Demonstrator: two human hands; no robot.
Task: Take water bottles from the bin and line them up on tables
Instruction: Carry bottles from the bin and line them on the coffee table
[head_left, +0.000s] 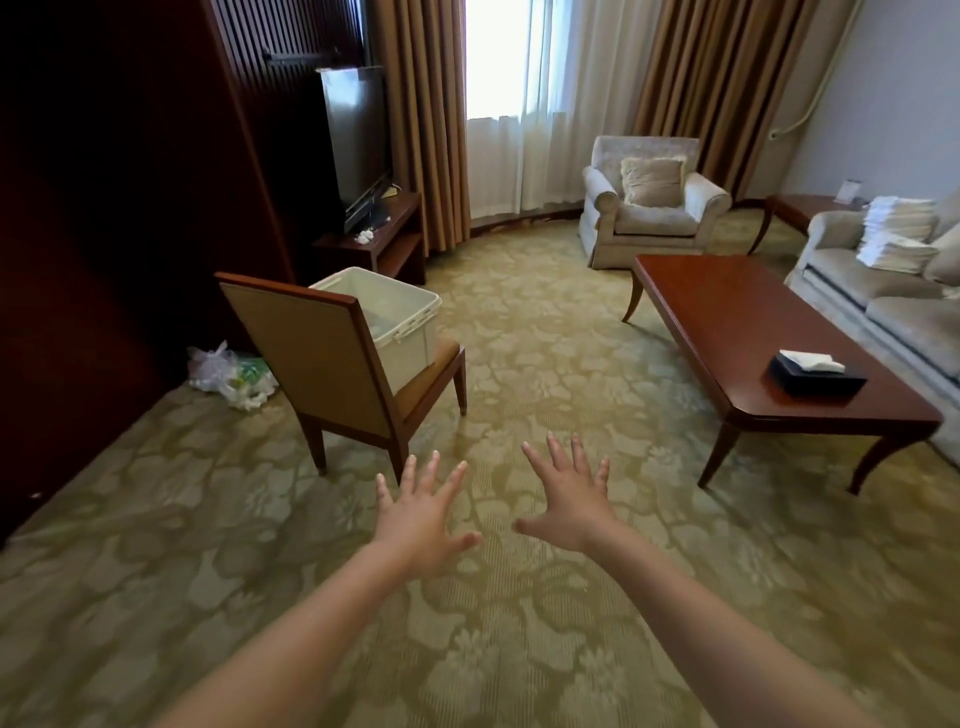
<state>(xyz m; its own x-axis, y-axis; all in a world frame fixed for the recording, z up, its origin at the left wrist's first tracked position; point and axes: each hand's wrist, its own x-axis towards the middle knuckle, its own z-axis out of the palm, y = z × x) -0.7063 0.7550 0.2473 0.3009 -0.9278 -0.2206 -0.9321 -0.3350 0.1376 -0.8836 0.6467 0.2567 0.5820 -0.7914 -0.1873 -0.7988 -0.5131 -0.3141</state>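
Head view: left hand (423, 512) and right hand (569, 501) spread flat, empty, side by side over carpet. Bin (387, 319) sat on chair (332, 364) ahead-left; contents unclear. Coffee table (753, 332) ahead-right carried only tissue box (813, 371). No bottles placed; task looked unstarted.

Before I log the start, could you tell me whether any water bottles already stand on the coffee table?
No, the coffee table carries only a black tissue box.
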